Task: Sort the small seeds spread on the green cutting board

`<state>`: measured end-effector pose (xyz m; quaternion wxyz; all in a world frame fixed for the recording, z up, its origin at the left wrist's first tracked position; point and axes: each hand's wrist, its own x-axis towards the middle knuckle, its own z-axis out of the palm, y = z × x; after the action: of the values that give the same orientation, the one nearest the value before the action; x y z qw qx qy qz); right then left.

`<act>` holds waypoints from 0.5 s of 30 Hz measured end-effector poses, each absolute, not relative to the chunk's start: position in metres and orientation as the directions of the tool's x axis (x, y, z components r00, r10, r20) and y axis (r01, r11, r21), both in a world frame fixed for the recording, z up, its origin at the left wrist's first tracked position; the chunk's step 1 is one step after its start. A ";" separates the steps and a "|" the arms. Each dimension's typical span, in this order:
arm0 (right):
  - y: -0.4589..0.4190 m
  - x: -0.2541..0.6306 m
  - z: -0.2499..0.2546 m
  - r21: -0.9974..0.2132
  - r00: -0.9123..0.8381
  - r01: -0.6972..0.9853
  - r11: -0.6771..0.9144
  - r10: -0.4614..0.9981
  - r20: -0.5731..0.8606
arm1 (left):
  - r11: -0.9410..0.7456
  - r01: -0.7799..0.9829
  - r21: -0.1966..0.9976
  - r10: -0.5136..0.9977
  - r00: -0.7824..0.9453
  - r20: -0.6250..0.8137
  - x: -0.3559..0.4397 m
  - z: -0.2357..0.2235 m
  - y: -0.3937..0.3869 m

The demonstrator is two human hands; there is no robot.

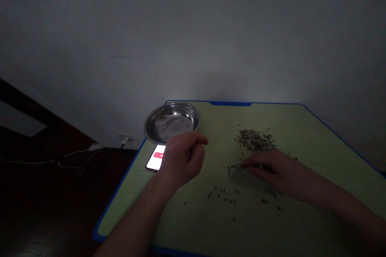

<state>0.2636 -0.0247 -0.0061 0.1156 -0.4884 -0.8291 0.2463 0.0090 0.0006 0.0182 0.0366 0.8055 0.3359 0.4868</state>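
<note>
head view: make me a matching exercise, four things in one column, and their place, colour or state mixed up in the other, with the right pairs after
Things:
1. bowl
2. phone
3. heap of small dark bits
4. edging of the table

Places, colours or states:
A. just beyond the right hand
B. blue
C. shiny metal, at the far left corner
D. lit up, white with a red patch, partly hidden by the left hand

Right pairs: 1-C, 2-D, 3-A, 4-B
</note>
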 end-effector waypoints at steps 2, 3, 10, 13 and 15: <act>-0.024 0.264 -0.006 -0.517 -0.483 0.759 0.395 0.875 -0.040 | -0.774 0.499 0.389 0.576 0.301 0.760 0.009 0.018 0.001; -0.024 0.264 -0.006 -0.511 -0.473 0.764 0.393 0.880 -0.030 | -0.776 0.496 0.390 0.574 0.301 0.761 0.009 0.018 0.001; -0.024 0.259 -0.010 -0.488 -0.419 0.791 0.370 0.908 0.010 | -0.769 0.512 0.383 0.581 0.308 0.753 0.009 0.019 0.000; -0.025 0.258 -0.011 -0.474 -0.402 0.797 0.374 0.914 0.045 | -0.765 0.517 0.384 0.585 0.307 0.751 0.010 0.020 -0.001; -0.025 0.258 -0.011 -0.482 -0.395 0.792 0.375 0.916 0.064 | -0.765 0.514 0.389 0.587 0.307 0.749 0.010 0.020 -0.001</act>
<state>0.2583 -0.0247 -0.0109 0.1627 -0.5252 -0.8131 0.1912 0.0097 -0.0011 0.0201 0.0384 0.8075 0.3409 0.4799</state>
